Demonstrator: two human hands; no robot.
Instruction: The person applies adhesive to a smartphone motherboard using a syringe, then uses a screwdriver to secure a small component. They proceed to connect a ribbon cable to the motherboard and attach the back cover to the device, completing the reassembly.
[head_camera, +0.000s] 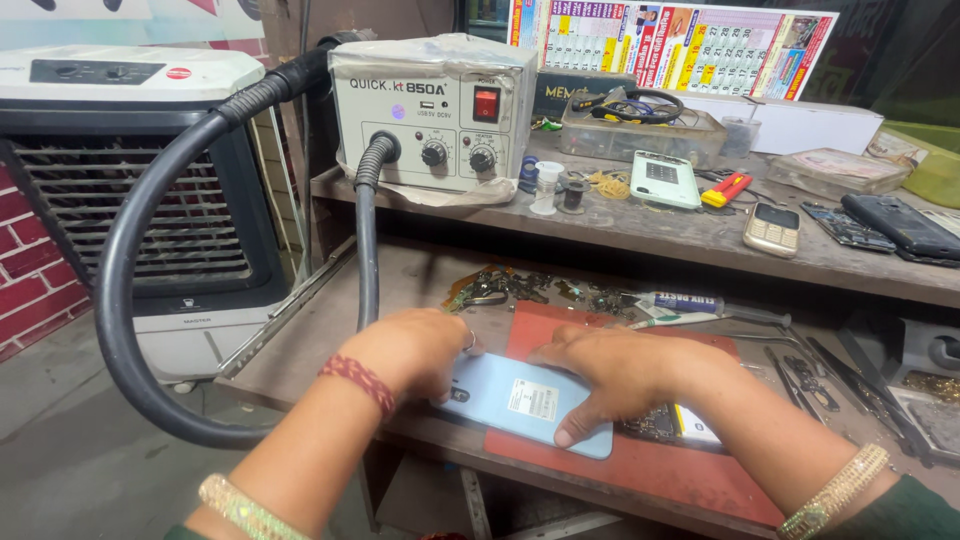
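Light-blue phone face down, long axis left-right, both hands' grip

pale blue phone back on a red mat.
white label on the blue back; red-and-gold woven band and gold bangle at the left wrist, gold bangle at the right; grey-white station with red switch, black knobs, black ribbed hose; mint-green phone; grey-brown desk; red brick wall.
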